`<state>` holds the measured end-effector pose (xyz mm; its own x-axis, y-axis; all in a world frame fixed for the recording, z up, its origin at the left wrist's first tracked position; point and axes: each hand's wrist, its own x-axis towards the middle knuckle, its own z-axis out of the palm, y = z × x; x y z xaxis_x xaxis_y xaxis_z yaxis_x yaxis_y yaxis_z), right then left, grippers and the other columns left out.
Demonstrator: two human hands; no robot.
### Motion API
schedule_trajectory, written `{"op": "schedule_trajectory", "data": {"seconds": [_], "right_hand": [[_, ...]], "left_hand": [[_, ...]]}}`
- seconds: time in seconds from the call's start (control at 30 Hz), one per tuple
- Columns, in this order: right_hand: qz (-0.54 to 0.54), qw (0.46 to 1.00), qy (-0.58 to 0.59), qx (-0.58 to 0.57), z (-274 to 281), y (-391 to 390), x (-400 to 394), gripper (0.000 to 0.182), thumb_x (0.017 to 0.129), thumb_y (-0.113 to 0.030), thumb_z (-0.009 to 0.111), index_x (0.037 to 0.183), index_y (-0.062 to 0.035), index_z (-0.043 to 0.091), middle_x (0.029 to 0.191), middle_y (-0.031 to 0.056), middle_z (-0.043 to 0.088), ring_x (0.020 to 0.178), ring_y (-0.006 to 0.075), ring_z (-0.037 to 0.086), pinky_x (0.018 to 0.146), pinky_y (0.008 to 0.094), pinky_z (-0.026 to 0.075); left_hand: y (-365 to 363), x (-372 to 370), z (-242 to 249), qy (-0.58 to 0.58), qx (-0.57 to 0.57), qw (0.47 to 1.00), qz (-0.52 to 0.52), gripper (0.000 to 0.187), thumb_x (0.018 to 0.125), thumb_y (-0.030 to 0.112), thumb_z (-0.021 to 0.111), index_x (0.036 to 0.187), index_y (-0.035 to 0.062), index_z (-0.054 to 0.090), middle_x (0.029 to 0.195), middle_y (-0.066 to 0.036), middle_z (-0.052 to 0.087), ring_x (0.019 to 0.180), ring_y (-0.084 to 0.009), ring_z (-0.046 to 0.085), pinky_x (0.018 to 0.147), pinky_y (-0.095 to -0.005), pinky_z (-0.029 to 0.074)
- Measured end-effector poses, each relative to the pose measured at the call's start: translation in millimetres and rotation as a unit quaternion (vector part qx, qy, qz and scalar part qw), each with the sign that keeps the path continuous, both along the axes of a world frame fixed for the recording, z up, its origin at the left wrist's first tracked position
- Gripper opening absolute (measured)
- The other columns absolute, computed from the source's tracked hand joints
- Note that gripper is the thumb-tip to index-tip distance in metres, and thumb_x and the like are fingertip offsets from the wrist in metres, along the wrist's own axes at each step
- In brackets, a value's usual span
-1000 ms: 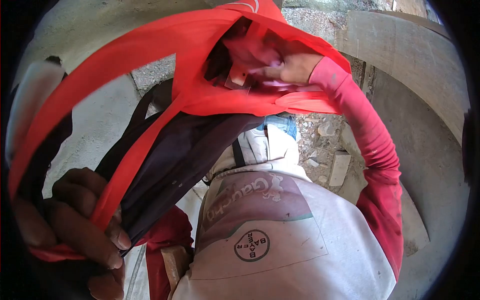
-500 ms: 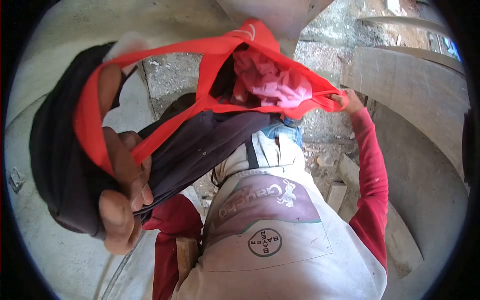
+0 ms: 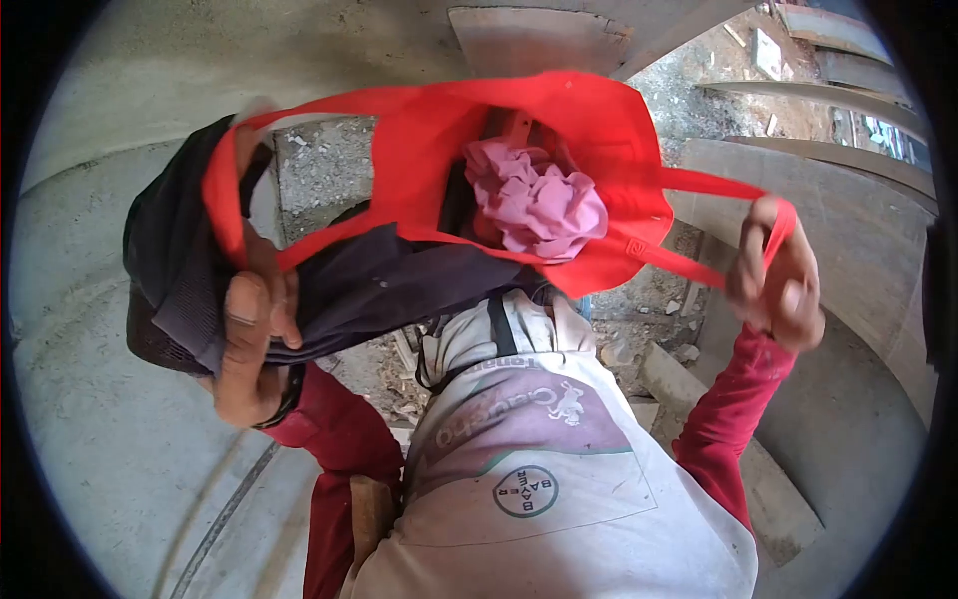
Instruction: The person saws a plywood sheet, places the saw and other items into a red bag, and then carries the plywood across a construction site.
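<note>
A red cloth bag [image 3: 614,125] hangs stretched wide between my hands, its mouth facing me. Inside it lies a crumpled pink cloth [image 3: 549,205]. On the left, my left hand [image 3: 249,334] is closed around a dark garment [image 3: 399,285] with a ribbed part, and one loop handle of the bag runs over the fingers. The garment trails from that hand along the near side of the bag. My right hand [image 3: 783,280], slightly blurred, has the other handle looped over its curled fingers.
Curved grey concrete-like walls [image 3: 110,240] surround me, with a slab [image 3: 539,45] at the far side. Rubble and broken pieces [image 3: 689,384] lie on the ground beyond my white printed apron [image 3: 559,449]. Curved panels [image 3: 848,200] stand at the right.
My right hand has moved right and nearer, from the bag's edge to its handle, and the mouth has spread wider. My left hand, with the dark garment, has shifted slightly right and away.
</note>
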<state>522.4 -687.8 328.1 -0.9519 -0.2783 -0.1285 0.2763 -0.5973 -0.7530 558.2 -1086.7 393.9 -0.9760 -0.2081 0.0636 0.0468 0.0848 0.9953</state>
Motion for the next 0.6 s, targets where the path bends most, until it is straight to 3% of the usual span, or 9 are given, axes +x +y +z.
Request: {"op": "schedule_trajectory", "data": {"seconds": [0.07,0.13,0.17,0.23,0.3,0.4,0.43,0.53,0.6], "right_hand": [[0.166,0.964,0.131,0.161,28,1,2,0.067,0.081,-0.017,0.064,0.133,0.0088,0.030,0.063,0.0022,0.053,0.044,0.0131,0.053,0.038,0.0247,0.041],[0.132,0.971,0.196,0.034,35,-6,-4,0.062,0.082,-0.017,0.062,0.130,0.0105,0.035,0.060,0.0013,0.055,0.039,0.0105,0.050,0.035,0.0228,0.038],[0.110,0.977,0.170,-0.072,39,-11,-9,0.051,0.082,-0.017,0.062,0.121,0.0113,0.045,0.058,0.0007,0.059,0.042,0.0129,0.055,0.041,0.0252,0.045],[0.149,0.956,0.252,0.008,48,-10,-17,0.052,0.081,-0.018,0.062,0.119,0.0142,0.047,0.063,0.0078,0.062,0.044,0.0151,0.057,0.044,0.0252,0.048],[0.201,0.914,0.332,0.118,64,-13,-20,0.053,0.084,-0.018,0.056,0.122,0.0190,0.048,0.073,0.0208,0.068,0.056,0.0232,0.068,0.058,0.0304,0.057],[0.229,0.915,0.274,0.187,75,7,-14,0.052,0.085,-0.015,0.049,0.126,0.0180,0.048,0.086,0.0294,0.068,0.064,0.0285,0.072,0.066,0.0369,0.060],[0.126,0.952,0.250,0.119,68,8,4,0.048,0.084,-0.004,0.040,0.127,0.0167,0.049,0.109,0.0417,0.059,0.070,0.0343,0.073,0.066,0.0382,0.062],[0.070,0.958,0.256,0.109,59,16,15,0.052,0.082,0.005,0.033,0.132,0.0149,0.047,0.128,0.0499,0.042,0.075,0.0379,0.073,0.064,0.0369,0.062],[0.017,0.938,0.261,0.228,61,11,18,0.051,0.084,0.005,0.048,0.134,0.0121,0.048,0.131,0.0466,0.041,0.079,0.0358,0.073,0.069,0.0379,0.062]], "left_hand": [[1,-8,4,0.005,0.005,0.998,0.070,0.034,0.082,0.018,0.072,0.096,-0.0072,0.053,0.063,-0.005,0.052,0.044,-0.0096,0.045,0.052,-0.0241,0.041],[2,-9,4,-0.016,-0.016,0.998,0.066,0.040,0.082,0.020,0.072,0.102,-0.0089,0.053,0.061,-0.005,0.050,0.044,-0.0093,0.043,0.050,-0.0235,0.040],[2,-8,1,-0.007,-0.018,0.998,0.064,0.045,0.081,0.024,0.073,0.104,-0.0097,0.052,0.060,-0.004,0.049,0.044,-0.0093,0.043,0.050,-0.0228,0.039],[-4,-6,-6,0.009,-0.013,0.998,0.065,0.050,0.080,0.027,0.073,0.105,-0.0105,0.052,0.060,-0.004,0.049,0.044,-0.0092,0.043,0.050,-0.0222,0.038],[-18,-1,-13,0.051,-0.017,0.999,-0.001,0.061,0.088,0.017,0.063,0.132,-0.0152,0.036,0.069,-0.004,0.047,0.044,-0.0059,0.037,0.046,-0.0187,0.033],[-38,2,-22,0.082,-0.007,0.989,-0.125,0.062,0.088,0.024,0.065,0.127,-0.0151,0.038,0.067,-0.003,0.047,0.046,-0.0058,0.038,0.046,-0.0201,0.033],[-42,5,-15,0.043,-0.015,0.985,-0.166,0.067,0.089,0.030,0.067,0.127,-0.0160,0.036,0.066,-0.003,0.048,0.048,-0.0056,0.040,0.048,-0.0217,0.034],[-40,-5,-7,0.043,-0.050,0.978,-0.199,0.064,0.089,0.031,0.066,0.128,-0.0129,0.040,0.080,-0.005,0.049,0.063,-0.0120,0.042,0.059,-0.0273,0.034],[-33,-12,2,0.048,-0.092,0.971,-0.214,0.062,0.089,0.031,0.066,0.129,-0.0109,0.043,0.089,-0.007,0.050,0.073,-0.0162,0.043,0.067,-0.0310,0.034]]}}
